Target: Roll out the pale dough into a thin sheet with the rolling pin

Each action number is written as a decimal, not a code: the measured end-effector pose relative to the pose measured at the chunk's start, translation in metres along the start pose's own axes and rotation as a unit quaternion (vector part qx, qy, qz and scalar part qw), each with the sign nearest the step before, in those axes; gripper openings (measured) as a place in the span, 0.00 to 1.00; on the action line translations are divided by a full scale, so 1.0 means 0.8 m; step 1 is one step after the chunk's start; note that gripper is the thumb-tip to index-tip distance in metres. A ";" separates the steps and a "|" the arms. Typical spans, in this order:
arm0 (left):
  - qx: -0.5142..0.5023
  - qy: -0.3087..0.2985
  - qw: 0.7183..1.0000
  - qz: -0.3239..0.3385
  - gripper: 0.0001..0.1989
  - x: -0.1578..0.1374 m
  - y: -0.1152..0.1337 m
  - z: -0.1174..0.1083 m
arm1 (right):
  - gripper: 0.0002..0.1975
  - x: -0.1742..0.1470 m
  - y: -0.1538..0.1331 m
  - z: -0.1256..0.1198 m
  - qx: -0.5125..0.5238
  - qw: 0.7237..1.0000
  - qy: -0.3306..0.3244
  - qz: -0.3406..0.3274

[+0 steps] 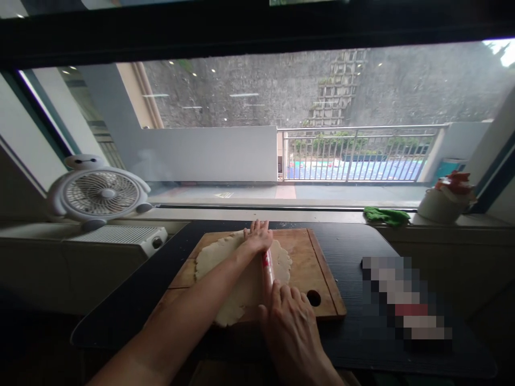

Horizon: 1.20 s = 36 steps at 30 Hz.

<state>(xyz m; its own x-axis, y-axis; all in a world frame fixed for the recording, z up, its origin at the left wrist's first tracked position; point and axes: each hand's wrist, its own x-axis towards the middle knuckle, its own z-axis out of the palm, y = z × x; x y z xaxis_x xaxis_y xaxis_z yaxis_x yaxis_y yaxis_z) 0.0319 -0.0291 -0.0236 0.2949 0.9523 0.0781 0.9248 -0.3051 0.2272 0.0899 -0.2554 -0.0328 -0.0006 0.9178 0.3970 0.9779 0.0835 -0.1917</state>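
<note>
Both arms reach out over the one wooden board [309,257], the left hand [257,236] and right hand [292,316] pressing flat, fingers together, on one rolling pin [267,266] across one dough sheet [217,260].

I saw a wooden cutting board [309,257] with a matt grain, pale dough [217,260] that looked soft and floury, a glossy rolling pin [267,268], and a dark matt bench [350,246].
</note>
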 end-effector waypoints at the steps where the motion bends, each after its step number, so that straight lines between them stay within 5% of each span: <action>1: -0.002 0.003 1.000 0.009 0.27 0.004 0.016 0.005 | 0.11 -0.003 0.007 -0.001 -0.004 1.000 -0.002 0.007; 7: -0.020 0.022 0.994 0.104 0.25 0.017 0.116 0.031 | 0.09 -0.017 0.034 -0.007 -0.039 0.999 0.013 0.022; 9: -0.021 0.035 0.992 0.120 0.23 0.011 0.107 0.028 | 0.09 -0.015 0.027 -0.006 -0.036 0.999 0.007 0.017; 16: -0.024 0.076 0.992 0.093 0.22 -0.018 -0.004 -0.005 | 0.10 -0.003 -0.008 -0.008 0.027 1.000 -0.015 -0.005; 24: -0.049 0.136 0.980 0.139 0.15 -0.030 0.050 0.003 | 0.10 0.000 0.025 -0.005 -0.007 1.000 -0.021 0.020; 27: -0.054 0.123 0.979 0.156 0.16 -0.051 0.011 -0.010 | 0.08 0.008 0.043 -0.006 -0.009 1.000 -0.011 -0.016; 32: -0.025 0.136 0.963 0.229 0.15 -0.104 -0.106 -0.039 | 0.07 0.052 0.051 -0.007 -0.030 0.993 -0.083 -0.079; 36: -0.007 0.155 0.972 0.176 0.15 -0.111 -0.174 -0.053 | 0.09 0.123 0.042 0.008 0.000 0.987 -0.117 -0.106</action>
<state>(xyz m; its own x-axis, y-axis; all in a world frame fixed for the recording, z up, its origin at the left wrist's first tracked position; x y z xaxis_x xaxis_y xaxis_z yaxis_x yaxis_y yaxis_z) -0.1332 -0.0714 -0.0210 0.5031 0.7425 0.4423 0.7763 -0.6131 0.1462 0.1214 -0.1601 -0.0057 -0.2529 0.9446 0.2091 0.9507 0.2827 -0.1273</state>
